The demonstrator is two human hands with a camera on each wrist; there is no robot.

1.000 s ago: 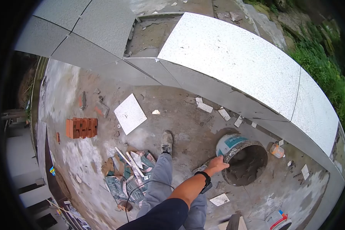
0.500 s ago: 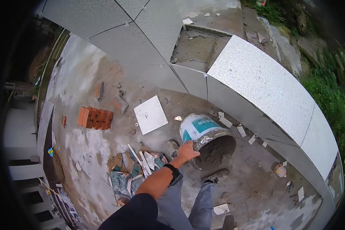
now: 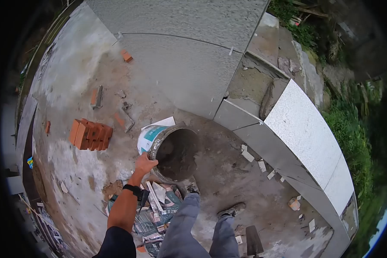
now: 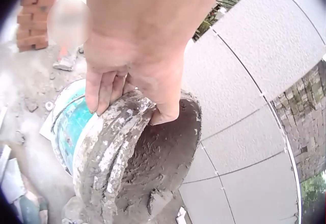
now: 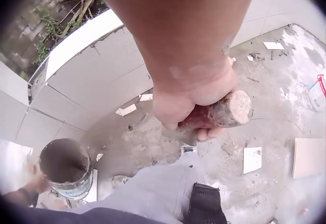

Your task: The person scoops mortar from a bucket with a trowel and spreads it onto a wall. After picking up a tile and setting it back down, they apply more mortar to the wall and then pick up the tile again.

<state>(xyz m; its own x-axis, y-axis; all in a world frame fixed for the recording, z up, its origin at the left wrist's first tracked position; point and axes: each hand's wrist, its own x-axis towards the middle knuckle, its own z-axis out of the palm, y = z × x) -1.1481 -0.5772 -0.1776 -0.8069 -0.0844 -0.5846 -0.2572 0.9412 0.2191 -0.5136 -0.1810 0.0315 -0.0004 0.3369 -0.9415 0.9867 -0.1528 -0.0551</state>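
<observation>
My left hand (image 3: 145,164) grips the mortar-crusted rim of a white and teal bucket (image 3: 152,134). In the left wrist view its thumb reaches inside the bucket (image 4: 94,155) while the fingers lie over the outer wall. Grey mortar (image 4: 153,168) coats the inside, and the bucket tilts with its mouth towards me. In the right wrist view my right hand (image 5: 196,99) holds a thick, round-ended trowel handle (image 5: 221,112). The trowel's grey blade (image 3: 253,240) shows at the bottom of the head view, where the right hand itself is out of sight.
A tile-clad wall (image 3: 180,73) curves along the far and right side, with an uncovered mortar patch (image 3: 250,84) on top. Stacked red bricks (image 3: 90,135) stand at left. Crumpled bags (image 3: 152,221) lie by my feet. A white tile (image 3: 167,121) is partly behind the bucket.
The left hand has carried the bucket leftwards, from the right of my legs to in front of the white tile. The head view has turned left, and the trowel blade has come into sight.
</observation>
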